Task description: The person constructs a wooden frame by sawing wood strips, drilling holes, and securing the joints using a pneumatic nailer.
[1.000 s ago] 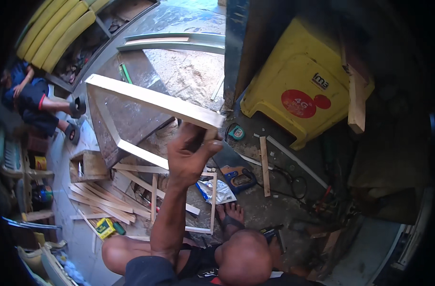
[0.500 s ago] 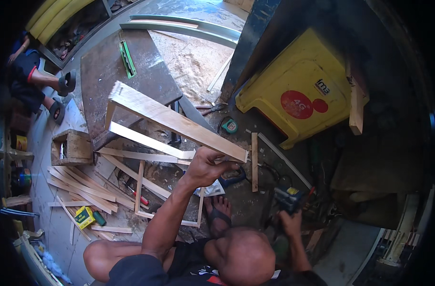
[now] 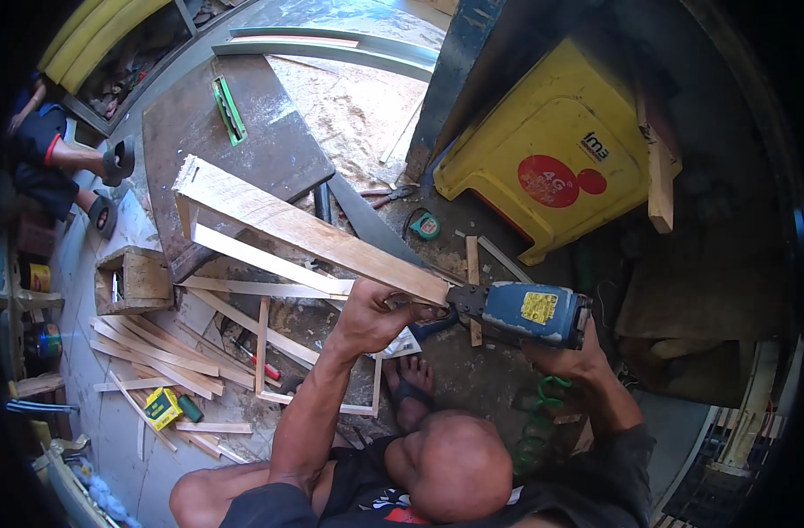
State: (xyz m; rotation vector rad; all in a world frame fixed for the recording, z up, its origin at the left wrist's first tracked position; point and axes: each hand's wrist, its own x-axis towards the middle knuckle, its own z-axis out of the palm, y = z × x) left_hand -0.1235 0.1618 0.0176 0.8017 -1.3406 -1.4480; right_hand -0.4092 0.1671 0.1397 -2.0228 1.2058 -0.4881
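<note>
Wood-strewn floor (image 3: 129, 471): left grip (image 3: 371, 317) clasps wooden frame (image 3: 314, 233), right grip (image 3: 578, 356) clasps blue tool (image 3: 507, 308).

Pale bare-wood open frame of flat boards (image 3: 314, 233): held up off the floor, tilted. Long near board slopes from 10 o'clock down to 4 o'clock, broad face up, small dark marks at its 10 o'clock end. Short side drops there to a second long strip, brightly lit, on the 7 o'clock side. Scuffed blue boxy power fastening tool (image 3: 523, 310), yellow label on top: sits at the frame's 4 o'clock end, dark nose pointing 9 o'clock, right at the board end. Actual contact unclear.
</note>
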